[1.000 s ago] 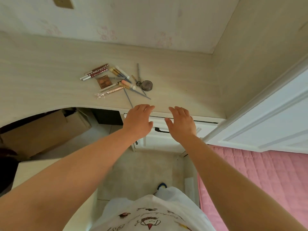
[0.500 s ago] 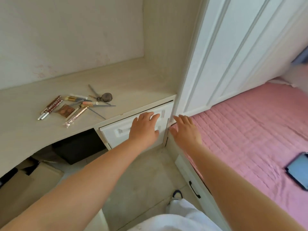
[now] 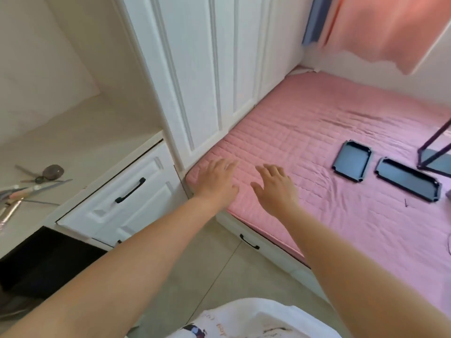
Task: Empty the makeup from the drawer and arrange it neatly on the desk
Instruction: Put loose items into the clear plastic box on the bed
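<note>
Two bare arms reach forward over the tiled floor; the left hand (image 3: 216,181) and the right hand (image 3: 274,189) are both spread open and hold nothing, above the near corner of the pink quilted bed (image 3: 329,147). The white drawer with a black handle (image 3: 122,191) is closed. On the pale wooden worktop (image 3: 80,142) at far left lies the loose pile of makeup pencils and tubes (image 3: 26,189), long axes pointing mostly right. Farther on the bed lie two black rectangular trays (image 3: 352,161).

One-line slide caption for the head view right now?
Both open hands, left hand and right hand, reach over the pink mattress; makeup sits on the desk, drawer shut.
</note>
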